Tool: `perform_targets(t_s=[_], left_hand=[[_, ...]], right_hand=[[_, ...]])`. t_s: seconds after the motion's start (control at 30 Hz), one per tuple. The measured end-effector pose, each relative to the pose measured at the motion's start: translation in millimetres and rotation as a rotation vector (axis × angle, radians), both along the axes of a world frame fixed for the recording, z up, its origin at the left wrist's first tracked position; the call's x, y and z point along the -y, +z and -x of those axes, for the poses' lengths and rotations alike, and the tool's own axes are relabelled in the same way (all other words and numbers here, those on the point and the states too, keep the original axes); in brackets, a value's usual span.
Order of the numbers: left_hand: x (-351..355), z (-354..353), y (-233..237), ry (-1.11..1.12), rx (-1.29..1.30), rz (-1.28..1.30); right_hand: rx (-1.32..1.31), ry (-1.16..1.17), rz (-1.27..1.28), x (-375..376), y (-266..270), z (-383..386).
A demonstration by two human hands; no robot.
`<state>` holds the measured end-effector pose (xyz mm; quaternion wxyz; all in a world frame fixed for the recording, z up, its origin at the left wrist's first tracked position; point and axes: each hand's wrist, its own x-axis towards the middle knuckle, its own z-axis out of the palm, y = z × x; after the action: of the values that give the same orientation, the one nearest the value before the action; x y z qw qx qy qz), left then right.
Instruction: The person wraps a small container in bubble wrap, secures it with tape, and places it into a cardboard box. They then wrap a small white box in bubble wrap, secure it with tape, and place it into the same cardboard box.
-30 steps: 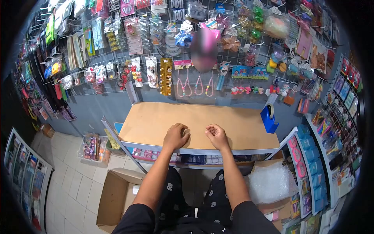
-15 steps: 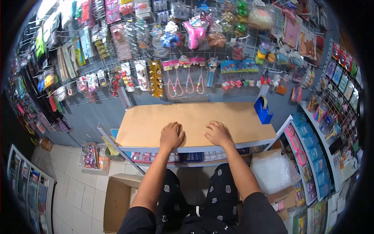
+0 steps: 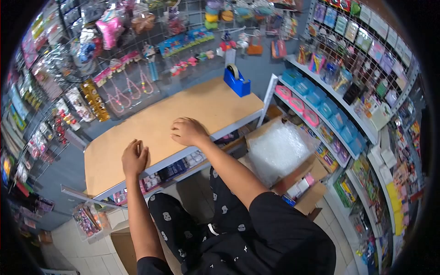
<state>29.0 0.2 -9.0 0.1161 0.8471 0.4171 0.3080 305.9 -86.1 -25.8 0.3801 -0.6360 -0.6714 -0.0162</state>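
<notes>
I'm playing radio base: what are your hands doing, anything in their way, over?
Left hand, right hand on tabletop. Nothing seen in either grip. Blue tape dispenser at far right, out of their way.

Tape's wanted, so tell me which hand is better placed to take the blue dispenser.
Right, I'd judge: the right hand lies nearer the dispenser, only tabletop between; the left hand is farther off.
</notes>
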Motion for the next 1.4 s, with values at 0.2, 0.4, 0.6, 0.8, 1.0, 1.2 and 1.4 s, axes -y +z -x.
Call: perform_targets(t_s=[0.2, 0.4, 0.6, 0.8, 1.0, 1.2, 1.4], left_hand=[[-7.8, 3.3, -7.0, -0.003, 0.014, 0.048], [-5.0, 2.9, -5.0, -0.001, 0.01, 0.039], [-3.8, 2.7, -2.5, -0.006, 0.01, 0.036], [-8.1, 3.0, -5.4, -0.008, 0.031, 0.06], [-7.4, 4.3, -6.7, -0.008, 0.001, 0.018], [-4.7, 3.9, -4.4, 0.0, 0.02, 0.058], [0.4, 1.9, 1.6, 0.014, 0.006, 0.064]], right_hand=[[-0.055, -0.035, 0.024, 30.6, 10.1, 11.1], [-0.069, 0.037, -0.319, 149.8, -43.8, 29.6], [-0.297, -0.384, -0.024, 270.0, -155.4, -27.6], [-0.279, -0.78, 0.139, 316.4, -158.5, -90.1], [-0.1, -0.993, 0.252, 286.7, -170.1, -105.5], [-0.085, -0.961, 0.487, 282.5, -205.7, -120.6], [-0.112, -0.881, 0.341, 296.1, -221.3, -123.9]])
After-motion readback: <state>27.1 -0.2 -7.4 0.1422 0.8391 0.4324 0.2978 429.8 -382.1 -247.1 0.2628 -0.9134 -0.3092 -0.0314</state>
